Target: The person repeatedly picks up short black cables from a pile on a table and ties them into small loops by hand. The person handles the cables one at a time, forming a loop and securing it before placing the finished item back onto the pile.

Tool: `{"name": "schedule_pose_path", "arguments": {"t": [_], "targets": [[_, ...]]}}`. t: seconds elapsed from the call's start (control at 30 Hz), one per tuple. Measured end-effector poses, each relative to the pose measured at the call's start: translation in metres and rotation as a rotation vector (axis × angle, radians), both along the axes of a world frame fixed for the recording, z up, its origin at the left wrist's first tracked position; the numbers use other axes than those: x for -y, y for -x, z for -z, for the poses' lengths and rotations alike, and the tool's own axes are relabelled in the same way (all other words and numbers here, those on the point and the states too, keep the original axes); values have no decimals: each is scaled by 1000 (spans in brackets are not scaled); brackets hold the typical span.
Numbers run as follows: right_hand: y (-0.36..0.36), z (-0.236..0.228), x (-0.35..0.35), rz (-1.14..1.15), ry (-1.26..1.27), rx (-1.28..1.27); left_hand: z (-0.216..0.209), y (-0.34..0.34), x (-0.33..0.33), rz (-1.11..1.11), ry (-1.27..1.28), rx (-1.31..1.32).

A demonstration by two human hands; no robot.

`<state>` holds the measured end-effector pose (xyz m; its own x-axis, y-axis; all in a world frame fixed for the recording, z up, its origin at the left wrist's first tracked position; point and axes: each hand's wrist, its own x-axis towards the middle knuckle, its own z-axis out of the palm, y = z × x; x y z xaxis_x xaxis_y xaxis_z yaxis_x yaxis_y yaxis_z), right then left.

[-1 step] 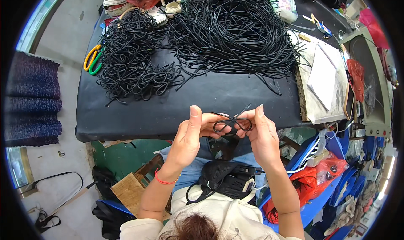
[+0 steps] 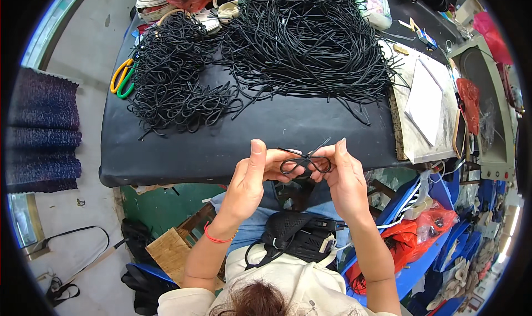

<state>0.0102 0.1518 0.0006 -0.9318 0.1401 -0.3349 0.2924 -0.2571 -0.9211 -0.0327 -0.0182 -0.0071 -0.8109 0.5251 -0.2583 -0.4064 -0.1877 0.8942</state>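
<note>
A bow of thin black cord point(image 2: 306, 159), with two loops and loose ends sticking up, is held between my two hands above the table's near edge. My left hand point(image 2: 252, 174) supports its left loop with the fingers, while the thumb stands up, away from the cord. At the other loop, the bent fingers of my right hand point(image 2: 344, 177) hold the cord, thumb also pointing up. Exactly how the fingertips grip the loops is partly hidden. Beyond my hands lie a pile of looped black cords point(image 2: 183, 77) and a larger heap of long black cords point(image 2: 310, 44).
Orange-and-green-handled scissors point(image 2: 123, 77) lie by the left pile on the black table point(image 2: 166, 158). A pale board point(image 2: 429, 141) with white sheets is at the right. Below it stands a blue bin point(image 2: 413, 280) with red bags point(image 2: 426, 227). A wooden stool point(image 2: 169, 255) is at lower left.
</note>
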Motion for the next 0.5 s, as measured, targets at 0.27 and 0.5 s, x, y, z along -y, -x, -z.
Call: {"name": "schedule_pose_path", "arguments": {"t": [0.27,0.5], "targets": [[-2,2,4,10,-7,4,0,-3,-9,-49,-9,59],[-5,0,11,-27,-72,-26,9,-8,-15,-149,-254,153]]}}
